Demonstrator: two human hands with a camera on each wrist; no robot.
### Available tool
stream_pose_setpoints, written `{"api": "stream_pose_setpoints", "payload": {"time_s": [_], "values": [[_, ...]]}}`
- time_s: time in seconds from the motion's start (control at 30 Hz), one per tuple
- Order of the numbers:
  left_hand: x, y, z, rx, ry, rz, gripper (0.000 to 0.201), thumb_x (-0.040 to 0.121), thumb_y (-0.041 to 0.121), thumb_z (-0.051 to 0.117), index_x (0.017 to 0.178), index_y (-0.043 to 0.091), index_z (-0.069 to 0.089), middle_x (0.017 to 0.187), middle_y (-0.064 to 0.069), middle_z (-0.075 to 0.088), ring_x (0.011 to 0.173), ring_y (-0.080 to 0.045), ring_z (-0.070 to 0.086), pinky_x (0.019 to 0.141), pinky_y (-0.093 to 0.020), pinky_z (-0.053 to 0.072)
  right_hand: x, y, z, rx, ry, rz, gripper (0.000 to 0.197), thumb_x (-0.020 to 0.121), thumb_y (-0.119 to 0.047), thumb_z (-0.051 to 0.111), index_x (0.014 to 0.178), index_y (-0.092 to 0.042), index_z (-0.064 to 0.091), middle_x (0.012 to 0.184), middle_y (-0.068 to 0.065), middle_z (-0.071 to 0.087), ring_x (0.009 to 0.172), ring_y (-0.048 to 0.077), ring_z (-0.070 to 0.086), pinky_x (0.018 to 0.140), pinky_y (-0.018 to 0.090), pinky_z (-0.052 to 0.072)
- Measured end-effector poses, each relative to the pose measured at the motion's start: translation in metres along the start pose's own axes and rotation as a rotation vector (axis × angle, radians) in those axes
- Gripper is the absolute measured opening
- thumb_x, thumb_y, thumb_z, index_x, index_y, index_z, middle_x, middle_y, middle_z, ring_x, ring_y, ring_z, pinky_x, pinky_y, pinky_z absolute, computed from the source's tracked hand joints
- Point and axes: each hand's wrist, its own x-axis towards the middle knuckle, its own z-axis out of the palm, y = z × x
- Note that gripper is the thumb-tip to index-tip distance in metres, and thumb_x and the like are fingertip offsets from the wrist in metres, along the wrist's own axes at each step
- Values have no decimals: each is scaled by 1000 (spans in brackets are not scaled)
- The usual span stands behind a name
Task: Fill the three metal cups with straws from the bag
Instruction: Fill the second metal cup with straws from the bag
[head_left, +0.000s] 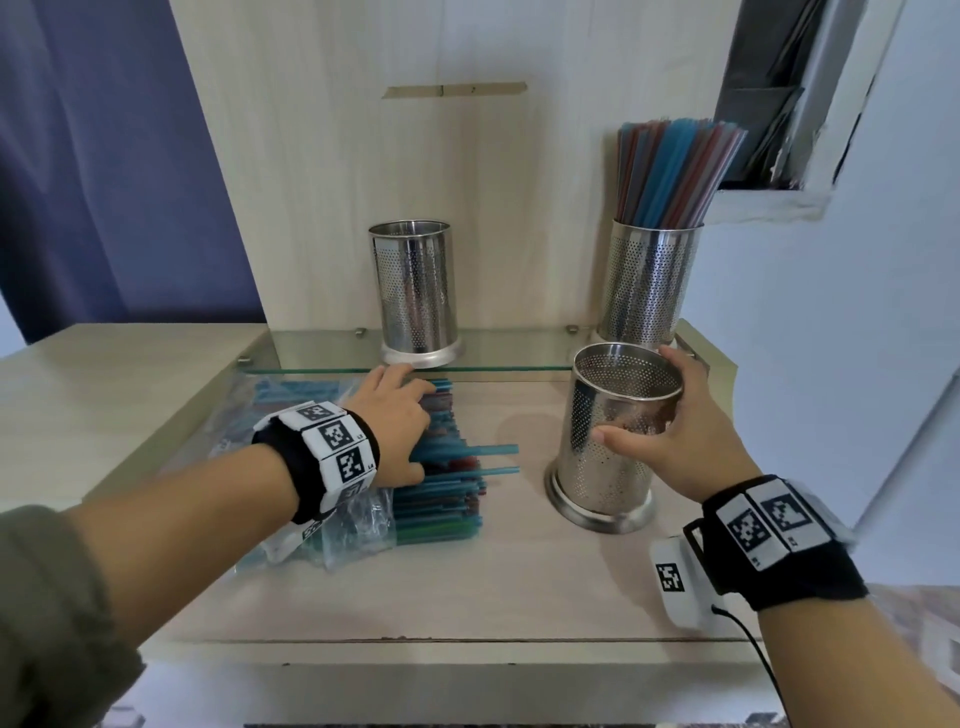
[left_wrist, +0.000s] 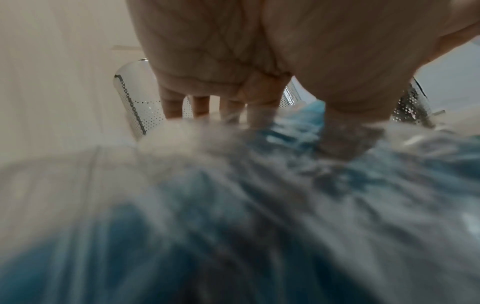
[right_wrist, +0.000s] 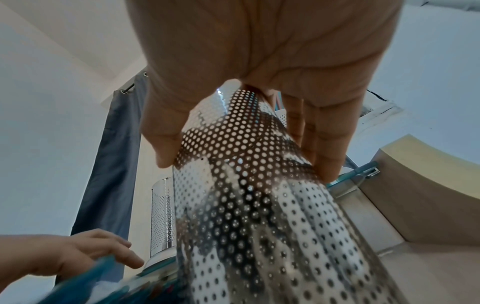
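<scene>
Fingers of my right hand curl round the upper wall of the nearest perforated metal cup, thumb on the near side and the other fingers over the far rim; the right wrist view shows my palm against the dotted steel with the thumb and fingers wrapped on either side. That cup stands upright on the pale wooden desk, with nothing inside it that I can see.

To its left, my left hand lies spread over the pile of straws, fingers reaching forward and only slightly bent, thumb tucked against the near straws. Whether I actually hold any straws I cannot tell. In the left wrist view the fingertips dip into blurred blue straws and crinkled clear plastic. The straws, mostly blue and teal with some red, spill out of the open end of a clear plastic bag lying on the desk under my left wrist; a few stick out toward the cup I hold.

Farther back, a glass shelf carries two more metal cups. The left shelf cup stands upright and looks empty. The right shelf cup, just behind the one I hold, is packed with upright blue and red straws. Behind them rises a light wood panel, with a dark blue curtain on the left.
</scene>
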Motion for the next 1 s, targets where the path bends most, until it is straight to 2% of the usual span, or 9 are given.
{"api": "stream_pose_setpoints", "payload": {"time_s": [0.1,0.27,0.4,0.53,0.6,0.67,0.73,0.9,1.0], "values": [[2,3,1,59,-8,0,65,75,60,59,125,18,56,156,-6,21,142,-33,11,117,-49,9,1,2,1,0,5,1,114,53,-39,93,144,-30,25,128,-11,52,117,12,57,108,39,42],[9,4,2,41,-77,-8,59,81,57,57,125,19,62,156,-4,22,142,-33,10,117,-49,13,0,2,2,2,7,2,114,53,-40,92,145,-29,25,130,-9,52,116,13,58,108,39,43],[13,1,1,-112,-5,26,56,85,53,56,128,17,59,155,1,25,143,-28,10,117,-43,15,-1,1,0,-9,8,2,114,55,-37,93,145,-27,25,129,-10,51,117,14,57,107,35,42],[21,0,-5,-273,154,91,56,87,46,58,133,15,53,151,4,34,143,-27,14,117,-44,18,0,0,1,-2,-8,-4,117,54,-42,92,146,-29,23,130,-12,48,121,14,53,109,37,40],[23,2,-16,-371,251,120,46,89,38,59,126,12,54,135,-1,49,130,-25,32,107,-38,30,1,0,1,7,-9,-2,118,54,-40,93,147,-27,22,130,-13,45,123,14,52,110,38,39],[24,6,-29,-501,299,137,29,92,33,56,108,9,54,101,-5,58,95,-23,51,79,-33,39,0,0,1,11,-9,-4,117,55,-35,93,147,-25,22,129,-13,45,123,14,51,111,38,39],[26,9,-38,-589,301,136,25,94,33,54,101,9,49,84,-4,59,70,-20,55,62,-31,41,0,1,1,20,-16,-6,118,55,-35,93,147,-25,22,128,-14,45,123,14,52,111,39,39],[34,14,-63,-686,459,97,23,95,38,55,93,18,45,73,9,48,60,-8,46,53,-20,31,1,4,2,48,-14,6,133,33,-71,85,144,-34,22,136,-11,46,125,13,52,110,41,41],[36,13,-84,-795,590,70,21,94,36,57,93,17,49,74,6,52,61,-5,47,56,-21,36,1,4,1,65,-32,12,134,32,-75,83,145,-36,21,138,-10,45,126,13,51,111,42,40]]}}
